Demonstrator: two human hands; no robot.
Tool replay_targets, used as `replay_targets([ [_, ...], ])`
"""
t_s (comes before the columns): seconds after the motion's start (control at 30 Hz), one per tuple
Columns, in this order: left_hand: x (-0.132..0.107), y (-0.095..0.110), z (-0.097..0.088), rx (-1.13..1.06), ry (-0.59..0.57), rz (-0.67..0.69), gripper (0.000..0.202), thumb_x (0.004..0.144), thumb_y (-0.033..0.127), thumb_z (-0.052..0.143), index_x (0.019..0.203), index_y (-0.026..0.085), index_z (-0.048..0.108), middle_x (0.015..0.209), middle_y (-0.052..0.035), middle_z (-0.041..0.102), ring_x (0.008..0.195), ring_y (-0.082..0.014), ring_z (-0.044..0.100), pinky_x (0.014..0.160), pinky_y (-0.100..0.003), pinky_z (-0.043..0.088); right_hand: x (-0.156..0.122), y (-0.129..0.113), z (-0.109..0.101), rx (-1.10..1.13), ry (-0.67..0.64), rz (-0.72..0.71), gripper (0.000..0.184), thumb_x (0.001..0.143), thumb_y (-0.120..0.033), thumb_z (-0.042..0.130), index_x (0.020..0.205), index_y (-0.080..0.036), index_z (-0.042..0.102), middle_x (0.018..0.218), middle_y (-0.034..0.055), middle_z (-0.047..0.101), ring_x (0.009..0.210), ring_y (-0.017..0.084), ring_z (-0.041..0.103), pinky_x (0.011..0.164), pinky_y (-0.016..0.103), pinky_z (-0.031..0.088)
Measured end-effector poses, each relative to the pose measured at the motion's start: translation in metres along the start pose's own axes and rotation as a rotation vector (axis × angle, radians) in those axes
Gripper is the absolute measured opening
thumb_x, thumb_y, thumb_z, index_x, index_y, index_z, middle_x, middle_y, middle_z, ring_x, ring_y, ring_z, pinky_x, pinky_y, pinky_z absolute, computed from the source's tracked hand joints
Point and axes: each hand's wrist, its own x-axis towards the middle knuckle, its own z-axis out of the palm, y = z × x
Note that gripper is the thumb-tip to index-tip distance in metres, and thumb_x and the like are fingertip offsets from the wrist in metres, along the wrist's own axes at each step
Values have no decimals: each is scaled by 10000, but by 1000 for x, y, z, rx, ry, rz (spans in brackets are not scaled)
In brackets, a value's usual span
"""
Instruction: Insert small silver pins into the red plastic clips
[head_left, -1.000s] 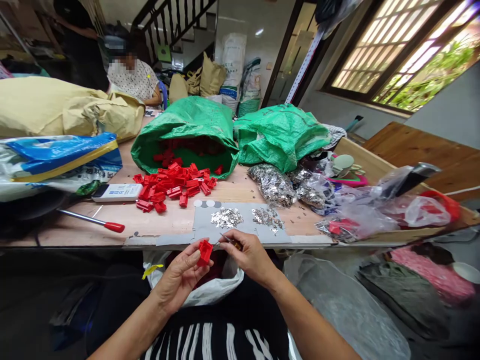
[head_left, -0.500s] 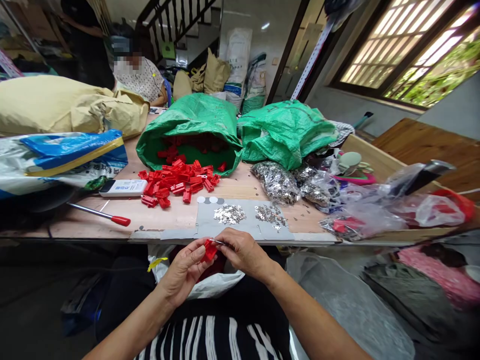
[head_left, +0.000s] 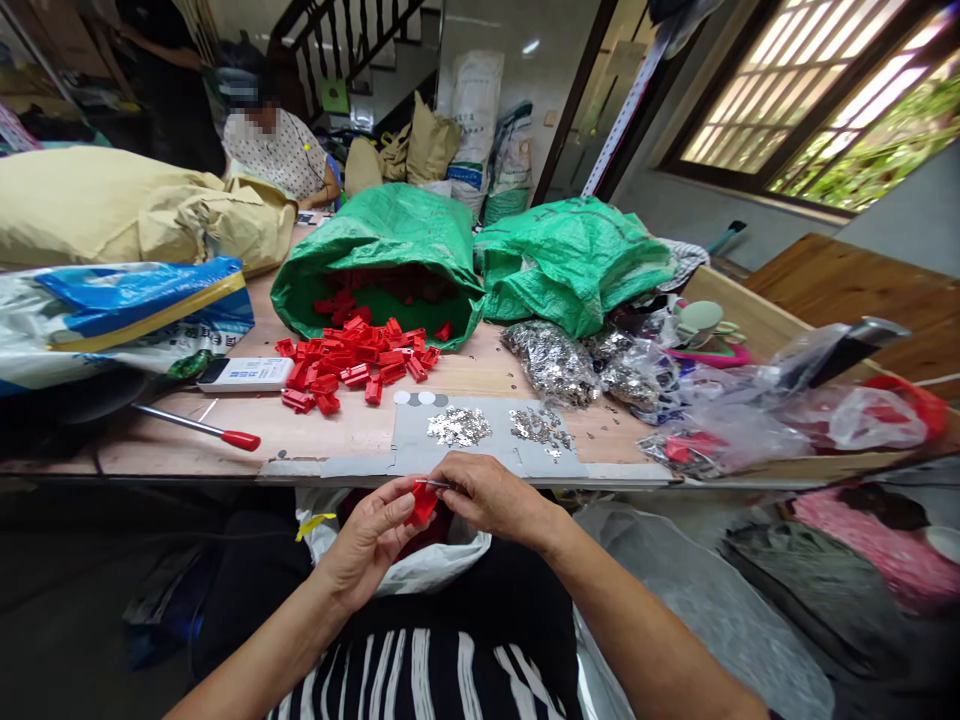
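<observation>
Just in front of the table edge, my left hand [head_left: 379, 530] pinches a red plastic part [head_left: 424, 502]. My right hand [head_left: 491, 500] is closed around a thin metal tool that looks like tweezers [head_left: 435, 484], its tip at the top of the red part. Whether the tip holds a small piece is too fine to see. Below both hands hangs an open white bag [head_left: 442, 572]. Two piles of small silvery metal pieces, a left pile [head_left: 459, 427] and a right pile [head_left: 541, 428], lie on a grey mat [head_left: 499, 462] beyond my hands.
Loose red parts [head_left: 352, 360] spill from an open green sack [head_left: 375, 225]. A second green sack [head_left: 577, 260] and a plastic bag of metal pieces [head_left: 551, 365] lie to its right. At left are a red-tipped lever [head_left: 240, 440] and a white box [head_left: 247, 374]. A person [head_left: 281, 155] sits across the table.
Both hands stay almost in place at the red part. The metal tool's angle has shifted slightly, and the view has moved a little.
</observation>
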Motion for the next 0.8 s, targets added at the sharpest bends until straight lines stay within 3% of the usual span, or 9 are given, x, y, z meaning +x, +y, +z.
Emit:
replay_targets([
  [0.17,1,-2,-4,2,-3,-3,252,762,185,696,1009,138,685,1028,-83,707,923,-166,655,845,-261,509,-3,2,1,165,9,43,166,860,-171,536,947,-191,676,847,41,644,793,146,585,724,243,435],
  [0.37,1,-2,-5,22,11,11,254,767,201,695,1012,137,684,1034,-86,703,898,-168,662,872,-299,502,-8,17,9,410,120,241,129,869,-263,541,904,-175,629,816,2,625,725,121,525,648,222,395],
  [0.53,-1,-2,-1,58,10,-6,274,744,207,717,1008,138,689,1020,-93,709,911,-176,659,865,-290,495,-7,19,21,571,110,274,93,809,-258,601,828,-175,563,781,-23,556,742,117,484,689,225,389],
  [0.8,-2,-1,0,223,40,-59,367,692,245,759,1036,140,686,1074,-132,694,905,-226,665,838,-335,506,-10,24,43,784,94,315,219,750,-290,646,750,-187,453,696,-55,431,648,95,379,594,204,346],
])
